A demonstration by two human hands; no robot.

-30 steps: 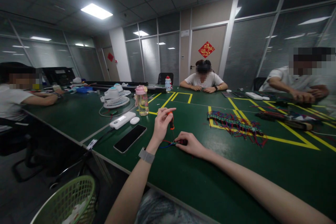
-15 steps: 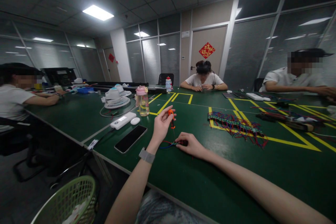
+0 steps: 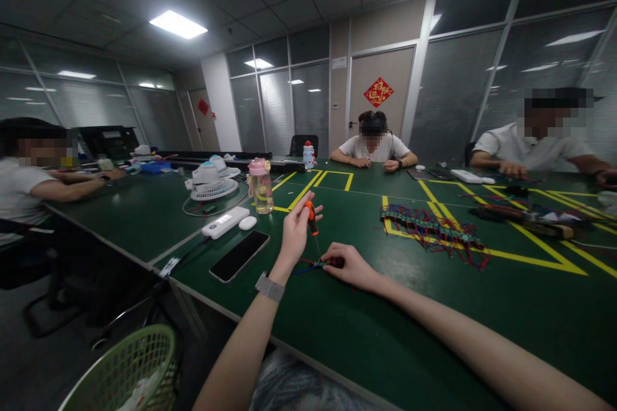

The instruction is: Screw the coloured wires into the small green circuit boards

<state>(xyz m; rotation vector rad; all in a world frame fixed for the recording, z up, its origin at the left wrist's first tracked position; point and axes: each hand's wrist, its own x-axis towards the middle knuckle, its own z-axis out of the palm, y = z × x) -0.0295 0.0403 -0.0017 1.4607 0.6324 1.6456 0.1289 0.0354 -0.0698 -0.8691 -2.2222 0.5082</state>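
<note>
An orange and black screwdriver (image 3: 312,218) is held in my left hand (image 3: 297,231), its thin shaft pointing down at a small green circuit board (image 3: 319,264). My right hand (image 3: 348,264) pinches the right side of that board against the green table (image 3: 385,327). Red and blue wires (image 3: 304,268) run out to the left of the board. The screwdriver tip is too small to tell whether it touches the board. A grey band circles my left wrist.
Left of my hands lie a black phone (image 3: 240,256), a white power strip (image 3: 225,222) and a pink-lidded bottle (image 3: 261,186). A row of wired boards (image 3: 434,226) is at the right. A green basket (image 3: 159,340) stands below the table edge. Several people sit around.
The screwdriver handle has tilted to the left with my left hand's fingers, and more of its black part shows. My right hand has stayed at the board.
</note>
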